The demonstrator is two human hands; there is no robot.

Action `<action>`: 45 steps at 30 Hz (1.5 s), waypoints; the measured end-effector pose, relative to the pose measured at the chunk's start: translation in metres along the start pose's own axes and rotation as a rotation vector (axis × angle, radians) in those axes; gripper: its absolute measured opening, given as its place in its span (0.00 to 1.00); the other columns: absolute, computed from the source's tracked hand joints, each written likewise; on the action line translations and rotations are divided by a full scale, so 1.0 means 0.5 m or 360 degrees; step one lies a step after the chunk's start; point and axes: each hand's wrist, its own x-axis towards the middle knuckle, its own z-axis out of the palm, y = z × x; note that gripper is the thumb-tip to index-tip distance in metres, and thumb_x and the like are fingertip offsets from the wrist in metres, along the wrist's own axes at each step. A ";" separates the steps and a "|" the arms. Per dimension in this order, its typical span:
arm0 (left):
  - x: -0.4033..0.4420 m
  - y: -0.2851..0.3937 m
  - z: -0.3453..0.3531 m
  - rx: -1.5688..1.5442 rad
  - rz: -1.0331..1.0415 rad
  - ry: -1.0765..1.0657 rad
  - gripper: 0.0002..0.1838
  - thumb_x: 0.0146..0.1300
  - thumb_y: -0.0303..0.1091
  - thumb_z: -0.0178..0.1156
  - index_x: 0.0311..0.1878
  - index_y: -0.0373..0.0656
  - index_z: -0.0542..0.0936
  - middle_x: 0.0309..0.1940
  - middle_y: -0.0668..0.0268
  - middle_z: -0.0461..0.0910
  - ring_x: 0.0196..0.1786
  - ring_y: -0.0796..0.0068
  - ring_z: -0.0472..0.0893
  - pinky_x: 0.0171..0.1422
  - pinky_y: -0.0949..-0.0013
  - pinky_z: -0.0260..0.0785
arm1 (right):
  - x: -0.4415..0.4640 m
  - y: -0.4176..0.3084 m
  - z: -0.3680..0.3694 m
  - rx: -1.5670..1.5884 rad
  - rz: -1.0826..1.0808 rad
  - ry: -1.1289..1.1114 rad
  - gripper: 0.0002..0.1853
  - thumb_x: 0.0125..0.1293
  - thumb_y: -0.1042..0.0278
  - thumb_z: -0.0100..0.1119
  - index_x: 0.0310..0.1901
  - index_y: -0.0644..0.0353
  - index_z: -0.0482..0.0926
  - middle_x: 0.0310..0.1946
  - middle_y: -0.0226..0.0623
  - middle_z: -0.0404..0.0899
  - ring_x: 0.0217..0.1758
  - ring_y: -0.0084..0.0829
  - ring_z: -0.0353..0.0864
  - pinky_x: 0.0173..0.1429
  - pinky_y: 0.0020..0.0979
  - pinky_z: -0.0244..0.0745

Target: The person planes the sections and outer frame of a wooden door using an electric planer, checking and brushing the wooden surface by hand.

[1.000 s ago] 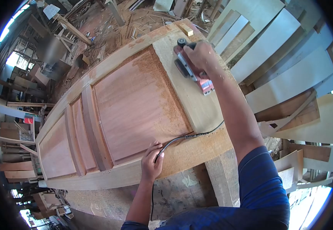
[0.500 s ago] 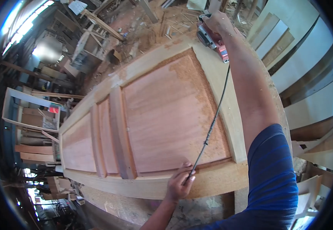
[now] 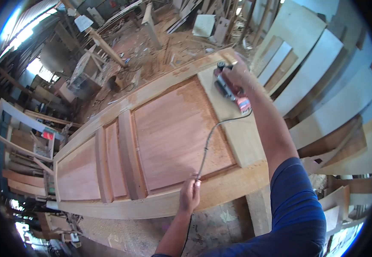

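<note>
Two closed grips, right hand (image 3: 236, 77) round tool (image 3: 244, 104), left hand (image 3: 190, 196) round cord (image 3: 207, 147); best judged: even pressure on door (image 3: 247, 146) beneath right grip, cord held clear.

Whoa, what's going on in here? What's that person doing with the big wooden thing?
The person's right hand is gripping a red and black handheld power tool, which looks like a sander. It is at the broad, pale wooden end board of a large, door-like wooden frame with reddish panels. The left hand holds the tool's thin black cord, which curves across the nearest panel. Brownish dust lies along that panel's edge.
</note>
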 end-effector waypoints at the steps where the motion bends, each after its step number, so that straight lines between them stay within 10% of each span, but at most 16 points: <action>1: -0.002 -0.001 0.004 0.0009 0.0001 0.0045 0.11 0.84 0.27 0.59 0.61 0.31 0.83 0.59 0.43 0.88 0.64 0.40 0.87 0.74 0.50 0.78 | -0.051 0.021 -0.011 0.0021 0.0016 0.0007 0.38 0.79 0.35 0.56 0.52 0.73 0.91 0.52 0.62 0.92 0.60 0.57 0.92 0.69 0.51 0.84; 5: -0.018 -0.019 0.008 0.0150 0.0176 0.0330 0.14 0.85 0.29 0.56 0.65 0.31 0.80 0.63 0.41 0.85 0.67 0.40 0.85 0.75 0.49 0.76 | -0.317 0.052 -0.118 0.0229 0.0269 -0.0159 0.35 0.76 0.41 0.66 0.52 0.78 0.89 0.48 0.69 0.91 0.57 0.60 0.93 0.67 0.52 0.85; 10: -0.029 -0.047 0.007 0.0250 0.0233 0.0756 0.15 0.88 0.31 0.52 0.65 0.30 0.78 0.66 0.42 0.83 0.71 0.42 0.83 0.77 0.48 0.73 | -0.594 0.146 -0.190 0.0364 0.0237 -0.0124 0.24 0.77 0.48 0.66 0.57 0.62 0.92 0.48 0.62 0.92 0.56 0.56 0.94 0.64 0.50 0.86; 18: -0.019 -0.015 0.024 0.0137 0.0439 0.0156 0.10 0.86 0.29 0.56 0.60 0.33 0.81 0.60 0.44 0.85 0.71 0.41 0.83 0.77 0.47 0.73 | -0.838 0.218 -0.240 0.0274 0.0281 0.0031 0.24 0.77 0.50 0.67 0.57 0.65 0.89 0.49 0.64 0.92 0.56 0.58 0.93 0.65 0.50 0.85; 38: 0.012 0.016 0.030 0.0040 0.0227 -0.0034 0.04 0.80 0.23 0.60 0.51 0.31 0.81 0.59 0.50 0.87 0.73 0.42 0.84 0.86 0.38 0.70 | -0.253 0.136 -0.091 0.0216 0.0095 0.0119 0.27 0.75 0.44 0.68 0.48 0.69 0.91 0.44 0.62 0.92 0.54 0.58 0.93 0.63 0.50 0.85; 41: 0.015 0.021 0.029 0.0032 0.0179 -0.0044 0.04 0.80 0.23 0.60 0.51 0.32 0.81 0.60 0.50 0.87 0.73 0.43 0.84 0.86 0.37 0.69 | -0.136 0.112 -0.070 0.0134 0.0056 0.0098 0.29 0.77 0.42 0.67 0.49 0.67 0.92 0.32 0.54 0.91 0.34 0.48 0.93 0.47 0.49 0.86; 45: 0.015 0.017 0.027 0.0025 0.0142 -0.0069 0.05 0.81 0.23 0.58 0.51 0.31 0.81 0.61 0.50 0.88 0.74 0.43 0.83 0.86 0.38 0.68 | -0.009 0.061 -0.052 0.0128 0.0021 0.0106 0.32 0.76 0.39 0.66 0.42 0.70 0.92 0.36 0.56 0.93 0.46 0.53 0.95 0.60 0.47 0.86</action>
